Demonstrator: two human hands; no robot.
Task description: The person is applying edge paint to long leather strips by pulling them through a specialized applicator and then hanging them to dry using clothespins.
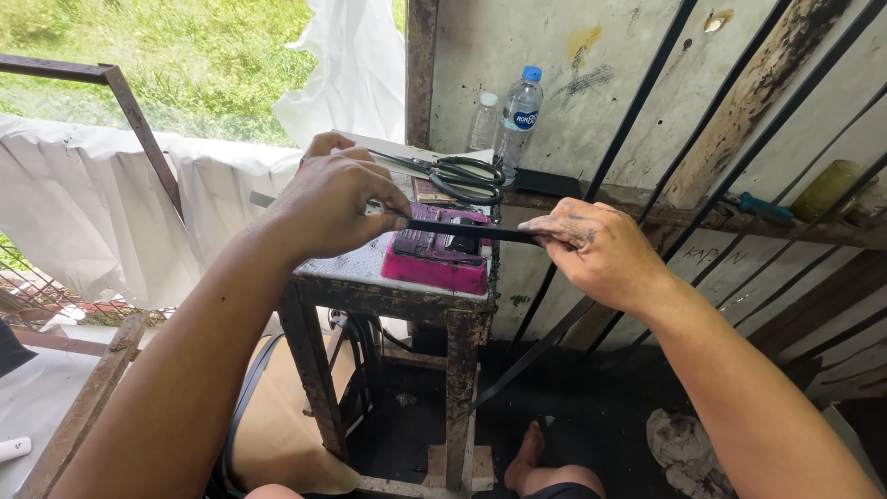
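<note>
Head view: both hands [333, 208] [596, 249] pinch a black strip [471, 231] taut.

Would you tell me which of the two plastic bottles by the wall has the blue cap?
The larger bottle on the right, with a blue label; the smaller bottle left of it has a pale cap and no visible label.

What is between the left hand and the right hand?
In the head view, a black strip spans from the left hand to the right hand, crossing above a pink device.
</note>
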